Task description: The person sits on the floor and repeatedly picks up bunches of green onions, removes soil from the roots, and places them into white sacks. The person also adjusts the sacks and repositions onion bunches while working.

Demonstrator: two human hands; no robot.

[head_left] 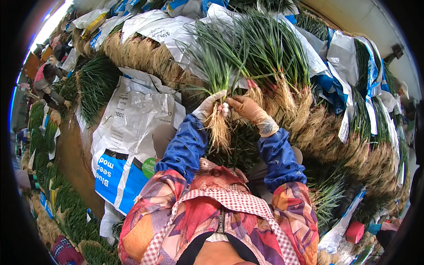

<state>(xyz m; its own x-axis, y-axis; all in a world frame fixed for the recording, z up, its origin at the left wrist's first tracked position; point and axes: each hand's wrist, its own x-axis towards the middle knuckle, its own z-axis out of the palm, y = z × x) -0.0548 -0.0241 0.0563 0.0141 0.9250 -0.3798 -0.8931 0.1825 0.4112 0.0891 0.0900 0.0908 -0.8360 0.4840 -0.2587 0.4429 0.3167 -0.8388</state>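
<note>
My left hand, in a pale glove, is closed around a small bundle of green, narrow-leaved bulb plants. Their leaves point away from me and their tan roots hang towards my lap. Small whitish-pink bulbs show beside the left fingers. My right hand, in a tan-stained glove, has its thumb and fingertips drawn together right next to these bulbs. Whether they pinch a leaf or root is too small to tell. Just beyond lie larger bunches of the same plants, with reddish stem bases, on white plastic sheeting.
A white and blue printed plastic sack lies to my left. Long rows of rooted bunches curve around me, partly covered by plastic sacks. At the far left a person bends over more plants. A red box stands at lower right.
</note>
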